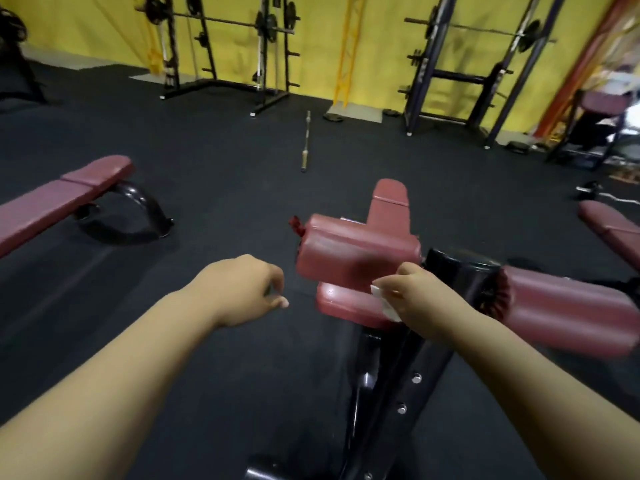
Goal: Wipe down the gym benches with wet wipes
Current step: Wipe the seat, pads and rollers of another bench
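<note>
A maroon padded bench (388, 202) on a black frame stands right before me, with two maroon roller pads (353, 254) across its near end. My right hand (412, 296) grips a white wet wipe (384, 301) and holds it against the lower maroon pad (343, 306), just under the left roller. My left hand (242, 289) hovers over the floor to the left of the bench, fingers loosely curled, holding nothing.
Another maroon bench (62, 195) stands at the left and a third (609, 226) at the right edge. A barbell (305, 142) lies on the black rubber floor ahead. Squat racks (221, 46) line the yellow wall. The black bench post (391, 375) runs down between my arms.
</note>
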Available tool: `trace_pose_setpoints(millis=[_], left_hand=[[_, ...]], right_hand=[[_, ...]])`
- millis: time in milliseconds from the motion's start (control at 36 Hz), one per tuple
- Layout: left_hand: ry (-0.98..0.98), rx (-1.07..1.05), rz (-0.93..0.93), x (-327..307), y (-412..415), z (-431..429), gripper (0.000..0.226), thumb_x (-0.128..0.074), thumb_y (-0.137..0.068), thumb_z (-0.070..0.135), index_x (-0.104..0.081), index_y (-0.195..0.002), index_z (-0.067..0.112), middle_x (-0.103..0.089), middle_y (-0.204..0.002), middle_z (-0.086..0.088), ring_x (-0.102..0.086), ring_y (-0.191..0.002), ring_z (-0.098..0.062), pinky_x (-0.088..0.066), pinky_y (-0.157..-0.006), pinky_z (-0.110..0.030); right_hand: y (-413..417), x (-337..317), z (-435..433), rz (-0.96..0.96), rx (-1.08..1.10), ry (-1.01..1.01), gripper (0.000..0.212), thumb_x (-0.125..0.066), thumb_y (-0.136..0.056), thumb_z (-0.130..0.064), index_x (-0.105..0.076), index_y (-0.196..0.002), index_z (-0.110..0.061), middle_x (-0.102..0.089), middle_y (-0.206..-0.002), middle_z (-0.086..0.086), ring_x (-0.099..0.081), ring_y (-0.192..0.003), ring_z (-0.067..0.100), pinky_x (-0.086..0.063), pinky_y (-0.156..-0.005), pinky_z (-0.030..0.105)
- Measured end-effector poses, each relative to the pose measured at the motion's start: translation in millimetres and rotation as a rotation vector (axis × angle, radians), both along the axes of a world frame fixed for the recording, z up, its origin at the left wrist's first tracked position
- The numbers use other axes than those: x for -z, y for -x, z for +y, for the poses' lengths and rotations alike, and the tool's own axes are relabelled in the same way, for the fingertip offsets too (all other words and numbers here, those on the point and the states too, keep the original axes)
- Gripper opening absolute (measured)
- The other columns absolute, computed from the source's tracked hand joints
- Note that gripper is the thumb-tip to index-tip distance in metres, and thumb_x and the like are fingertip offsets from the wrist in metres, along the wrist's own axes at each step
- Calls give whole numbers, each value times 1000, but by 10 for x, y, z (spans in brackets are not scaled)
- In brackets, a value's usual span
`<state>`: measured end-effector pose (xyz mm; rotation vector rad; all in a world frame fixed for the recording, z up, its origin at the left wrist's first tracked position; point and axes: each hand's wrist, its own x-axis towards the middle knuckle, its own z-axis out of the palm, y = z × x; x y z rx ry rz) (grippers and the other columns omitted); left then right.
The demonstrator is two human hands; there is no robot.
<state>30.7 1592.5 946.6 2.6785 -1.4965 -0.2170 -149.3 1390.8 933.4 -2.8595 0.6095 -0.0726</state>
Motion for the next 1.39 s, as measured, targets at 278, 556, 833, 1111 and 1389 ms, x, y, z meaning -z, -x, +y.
trace_pose_setpoints(millis=[278,556,833,1111,1389], left_hand=[[322,314,22,-150,-680,-990,19,-58,-86,47,-63,-98,34,-60,-97,13,-57,-94,-12,-48,-77,-31],[175,742,176,49,-1365,-1609,29,-56,-84,54,-59,-110,42,-45,-106,15,-55,-94,-11,-49,-82,-33],[33,937,254,46,-1572,-1734,53,-57,-80,60,-50,-129,41,-36,-109,20,-53,-92,-5,-45,-85,-27],[-19,1004,301,84,-1688,-1734,80,-74,-67,55,-36,-137,47,-31,-101,22,-47,-95,-3,-35,-79,-21],[154,1127,306,191,-1777,-1837,85,-70,-55,67,-49,-132,39,-36,-90,24,-46,-77,1,-37,-70,-21]], right_hand=[[-209,12,-139,-417,267,41,30,-52,-84,-30,-69,-105,-16,-50,-85,-3,-50,-71,12,-43,-68,23],[-576,230,-137,-471,964,170,16,-63,-85,-11,-65,-102,-9,-55,-96,10,-52,-90,24,-30,-71,20],[-801,386,143,-486,999,120,43,-51,-94,-4,-47,-138,-8,-39,-105,6,-38,-92,-2,-24,-86,-6],[-1054,491,228,-633,1050,134,28,-51,-95,-5,-62,-121,-9,-44,-99,5,-43,-88,6,-31,-81,-2],[-1719,730,921,-633,700,195,39,-49,-92,-4,-52,-131,-4,-47,-102,9,-49,-86,15,-47,-79,23]])
